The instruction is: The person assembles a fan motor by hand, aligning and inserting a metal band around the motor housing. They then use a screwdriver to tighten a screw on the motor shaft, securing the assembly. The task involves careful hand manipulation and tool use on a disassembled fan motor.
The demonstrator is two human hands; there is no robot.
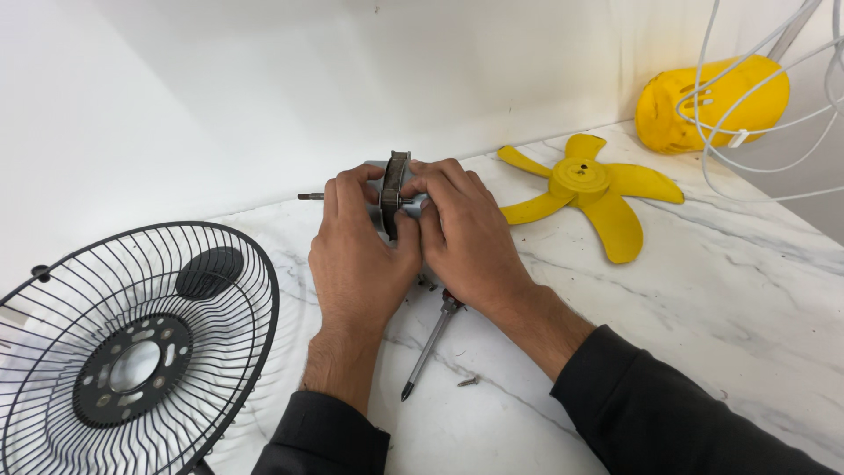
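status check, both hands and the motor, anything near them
Left hand and right hand both grip the fan motor, upright on marble table. Screwdriver and loose screw beneath wrists.

The surface is white marble with thin grey veins. The fan blade is bright yellow, and so is the housing behind it, crossed by a white wire guard. The grille at the near left is black wire, radiating from a black hub. The motor is dull grey metal with a darker band. The screwdriver is silvery steel. Both sleeves are black. The wall is plain white.
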